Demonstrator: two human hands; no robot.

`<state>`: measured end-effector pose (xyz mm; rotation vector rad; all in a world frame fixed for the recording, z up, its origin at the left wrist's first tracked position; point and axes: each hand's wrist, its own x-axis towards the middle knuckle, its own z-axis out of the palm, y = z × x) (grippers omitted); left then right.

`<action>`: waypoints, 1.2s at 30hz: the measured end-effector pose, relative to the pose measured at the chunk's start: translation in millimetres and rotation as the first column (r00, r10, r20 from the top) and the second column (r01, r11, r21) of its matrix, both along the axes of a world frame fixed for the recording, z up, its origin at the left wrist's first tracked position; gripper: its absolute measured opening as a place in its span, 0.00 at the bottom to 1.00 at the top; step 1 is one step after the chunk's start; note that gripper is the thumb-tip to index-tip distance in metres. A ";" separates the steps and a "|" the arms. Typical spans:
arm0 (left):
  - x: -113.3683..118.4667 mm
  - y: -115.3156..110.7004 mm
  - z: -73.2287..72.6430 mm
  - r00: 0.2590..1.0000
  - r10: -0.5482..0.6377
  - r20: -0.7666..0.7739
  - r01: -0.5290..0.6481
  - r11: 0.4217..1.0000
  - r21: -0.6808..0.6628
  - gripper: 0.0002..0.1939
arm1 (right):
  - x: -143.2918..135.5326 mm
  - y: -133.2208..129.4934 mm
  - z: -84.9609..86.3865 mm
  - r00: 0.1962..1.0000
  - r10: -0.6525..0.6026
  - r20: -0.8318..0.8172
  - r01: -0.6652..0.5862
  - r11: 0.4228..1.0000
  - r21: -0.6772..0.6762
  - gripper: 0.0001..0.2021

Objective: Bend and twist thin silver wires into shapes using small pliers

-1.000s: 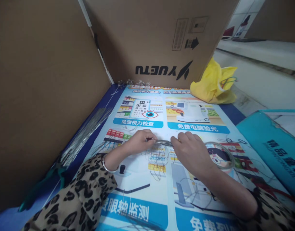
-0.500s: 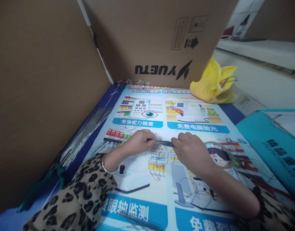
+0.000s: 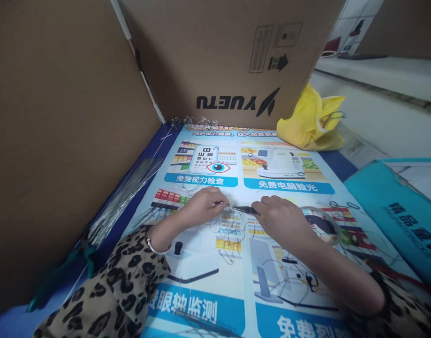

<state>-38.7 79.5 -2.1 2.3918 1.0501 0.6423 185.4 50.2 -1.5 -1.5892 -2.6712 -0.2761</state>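
Pliers (image 3: pixel 246 210) at frame centre sit clasped in the right hand (image 3: pixel 284 221); just left of them, the left hand (image 3: pixel 204 206) pinches thin wire (image 3: pixel 229 204) near their tips.

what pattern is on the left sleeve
The left sleeve has a leopard print, dark spots on tan, seen best in the head view.

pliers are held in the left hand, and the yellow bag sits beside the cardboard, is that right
Not quite: the head view shows the pliers held in the right hand, not the left hand. The yellow bag does sit beside the cardboard.
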 end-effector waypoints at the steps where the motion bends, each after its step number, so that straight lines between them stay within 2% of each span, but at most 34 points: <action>1: 0.2 0.0 0.1 1.000 0.005 0.000 -0.005 1.000 -0.002 0.10 | 0.5 -0.3 -0.4 1.000 0.000 0.003 0.000 1.000 0.003 0.06; 8: 0.1 1.2 -1.5 0.999 0.043 -0.005 -0.043 0.999 -0.007 0.10 | 4.9 -0.4 0.3 0.999 0.013 0.034 -0.014 0.999 0.031 0.07; 13: -0.2 2.9 -4.4 0.997 0.020 0.070 -0.022 0.999 0.025 0.08 | 4.5 -0.2 0.0 0.999 0.001 0.033 -0.001 1.000 0.004 0.07; 20: -1.0 3.5 -1.8 0.986 -0.035 0.161 0.065 0.979 -0.191 0.06 | 1.1 -3.1 0.1 0.999 0.014 0.028 -0.015 1.000 0.007 0.06; 28: -3.0 1.1 -0.7 0.973 0.052 0.224 0.048 0.908 -0.416 0.06 | 0.7 -3.0 0.4 1.000 -0.005 0.017 0.005 1.000 -0.024 0.06; 36: -6.1 5.1 -6.2 0.946 0.061 0.320 0.116 0.855 -0.505 0.04 | -3.2 -3.0 1.9 0.999 -0.032 0.001 0.032 0.997 -0.070 0.07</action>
